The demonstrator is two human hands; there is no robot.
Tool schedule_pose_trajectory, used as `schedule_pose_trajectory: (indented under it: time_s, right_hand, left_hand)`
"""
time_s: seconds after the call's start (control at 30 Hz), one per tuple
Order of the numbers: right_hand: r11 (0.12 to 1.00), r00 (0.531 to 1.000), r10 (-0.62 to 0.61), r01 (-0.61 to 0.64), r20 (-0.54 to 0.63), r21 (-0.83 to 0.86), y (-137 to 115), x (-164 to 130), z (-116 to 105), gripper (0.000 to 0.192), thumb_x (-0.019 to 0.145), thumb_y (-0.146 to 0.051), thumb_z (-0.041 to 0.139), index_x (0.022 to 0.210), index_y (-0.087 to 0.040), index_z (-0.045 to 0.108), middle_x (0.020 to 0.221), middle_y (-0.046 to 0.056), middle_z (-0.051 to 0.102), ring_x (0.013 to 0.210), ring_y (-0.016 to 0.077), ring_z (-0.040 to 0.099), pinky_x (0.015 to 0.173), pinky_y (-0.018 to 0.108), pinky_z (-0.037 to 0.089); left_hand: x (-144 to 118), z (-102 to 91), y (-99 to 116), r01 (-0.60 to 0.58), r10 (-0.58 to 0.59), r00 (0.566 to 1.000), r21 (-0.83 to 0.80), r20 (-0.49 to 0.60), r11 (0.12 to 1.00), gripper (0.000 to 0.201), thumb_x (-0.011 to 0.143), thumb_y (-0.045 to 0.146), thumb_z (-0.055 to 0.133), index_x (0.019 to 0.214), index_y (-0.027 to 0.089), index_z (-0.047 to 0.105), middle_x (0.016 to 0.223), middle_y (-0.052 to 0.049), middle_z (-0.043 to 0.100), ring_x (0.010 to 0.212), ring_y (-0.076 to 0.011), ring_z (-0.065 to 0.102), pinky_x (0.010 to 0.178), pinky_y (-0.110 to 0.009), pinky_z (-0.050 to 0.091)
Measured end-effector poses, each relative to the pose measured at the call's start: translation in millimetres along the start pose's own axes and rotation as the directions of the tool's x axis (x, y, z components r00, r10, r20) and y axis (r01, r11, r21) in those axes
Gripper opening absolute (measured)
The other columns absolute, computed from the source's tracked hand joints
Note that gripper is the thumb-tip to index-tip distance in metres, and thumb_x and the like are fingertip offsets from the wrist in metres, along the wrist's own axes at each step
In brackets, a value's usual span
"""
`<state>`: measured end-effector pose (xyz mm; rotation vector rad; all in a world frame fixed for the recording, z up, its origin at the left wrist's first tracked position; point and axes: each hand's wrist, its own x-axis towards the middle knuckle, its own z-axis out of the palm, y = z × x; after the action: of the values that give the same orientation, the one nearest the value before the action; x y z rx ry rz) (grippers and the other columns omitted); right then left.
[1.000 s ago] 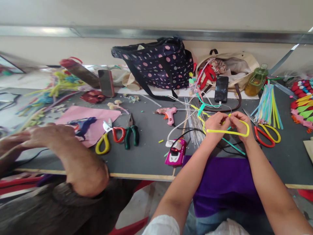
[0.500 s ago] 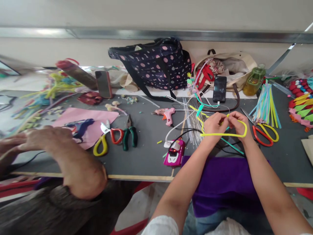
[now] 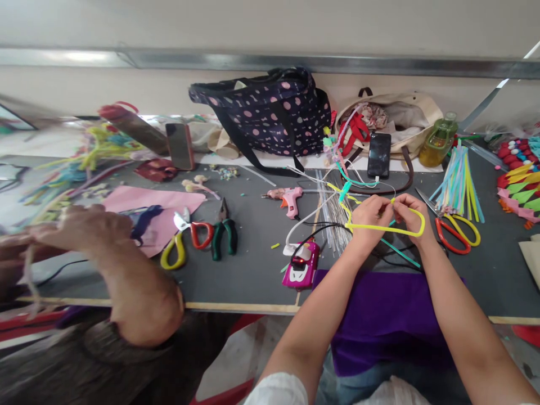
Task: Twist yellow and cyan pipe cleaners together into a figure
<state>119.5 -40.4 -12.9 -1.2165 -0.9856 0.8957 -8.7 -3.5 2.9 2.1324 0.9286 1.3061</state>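
Head camera looks down, close, across the table (image 3: 253, 270).

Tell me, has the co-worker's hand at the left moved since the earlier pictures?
Yes. The co-worker's hand has lifted slightly toward the pink sheet, which stays put on the table.

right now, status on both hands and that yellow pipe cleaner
Left hand and right hand both pinching the yellow pipe cleaner, bent into a loop above the table. Scissors just right of it. Co-worker's hand far left, apart.
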Motion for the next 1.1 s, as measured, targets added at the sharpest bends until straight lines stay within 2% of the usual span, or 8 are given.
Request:
schedule_pose_trajectory:
  time_s: [0.17, 0.4, 0.57, 0.7, 0.87, 1.1]
  right_hand:
    - [1.000, 1.000, -0.013, 0.013, 0.006, -0.005, -1, 0, 0, 0.020, 0.077, -0.039, 0.066, 0.072, -0.021, 0.060, 0.055, -0.005, 0.049, 0.048, 0.0094, 0.040, 0.047, 0.023, 0.031]
    - [0.997, 0.997, -0.074, 0.074, -0.010, -0.025, -11, -3, 4, 0.021, 0.077, -0.039, 0.065, 0.070, -0.019, 0.059, 0.057, -0.005, 0.049, 0.050, 0.0091, 0.039, 0.049, 0.023, 0.031]
    - [0.994, 0.994, -0.106, 0.105, -0.025, -0.044, -13, -3, 7, 0.024, 0.077, -0.042, 0.064, 0.071, -0.020, 0.058, 0.061, -0.004, 0.051, 0.052, 0.0095, 0.040, 0.051, 0.024, 0.033]
    - [0.995, 0.994, -0.103, 0.103, -0.028, -0.010, -8, -2, 8, 0.024, 0.077, -0.042, 0.064, 0.070, -0.020, 0.057, 0.061, -0.004, 0.050, 0.052, 0.0092, 0.039, 0.050, 0.023, 0.032]
    - [0.996, 0.996, -0.087, 0.087, -0.030, 0.004, -4, 0, 8, 0.027, 0.075, -0.046, 0.065, 0.071, -0.020, 0.058, 0.061, -0.004, 0.049, 0.053, 0.0096, 0.040, 0.050, 0.023, 0.033]
    - [0.996, 0.995, -0.091, 0.091, -0.040, 0.015, -7, 0, 9, 0.025, 0.075, -0.043, 0.064, 0.070, -0.019, 0.057, 0.064, -0.003, 0.051, 0.056, 0.0098, 0.041, 0.053, 0.023, 0.036]
  left_hand:
    - [1, 0.5, 0, -0.007, 0.007, 1.000, 0.008, -0.016, 1.000, 0.012, 0.084, 0.019, 0.056, 0.075, 0.019, 0.064, 0.069, -0.001, 0.062, 0.065, -0.0117, 0.055, 0.062, -0.024, 0.041]
    - [3, -1.6, -1, 0.030, -0.031, 0.999, -0.093, -0.011, 0.995, 0.010, 0.083, 0.020, 0.057, 0.075, 0.019, 0.064, 0.070, 0.000, 0.062, 0.064, -0.0111, 0.056, 0.063, -0.024, 0.044]
    - [5, -2.9, -2, 0.034, -0.037, 0.999, -0.096, -0.021, 0.995, 0.008, 0.081, 0.021, 0.059, 0.075, 0.019, 0.064, 0.070, 0.001, 0.063, 0.064, -0.0113, 0.057, 0.064, -0.024, 0.045]
    - [7, -2.3, -3, 0.004, -0.006, 1.000, -0.082, -0.023, 0.997, 0.009, 0.081, 0.021, 0.058, 0.075, 0.019, 0.064, 0.069, 0.000, 0.063, 0.064, -0.0116, 0.058, 0.064, -0.025, 0.045]
    - [7, -0.5, -4, 0.022, -0.024, 0.999, -0.055, -0.027, 0.998, 0.010, 0.081, 0.023, 0.058, 0.075, 0.019, 0.064, 0.068, 0.001, 0.062, 0.063, -0.0116, 0.057, 0.063, -0.025, 0.045]
    - [7, 1.3, -9, 0.049, -0.052, 0.998, -0.119, -0.021, 0.992, 0.010, 0.081, 0.024, 0.059, 0.075, 0.019, 0.065, 0.070, 0.000, 0.065, 0.064, -0.0121, 0.058, 0.065, -0.025, 0.047]
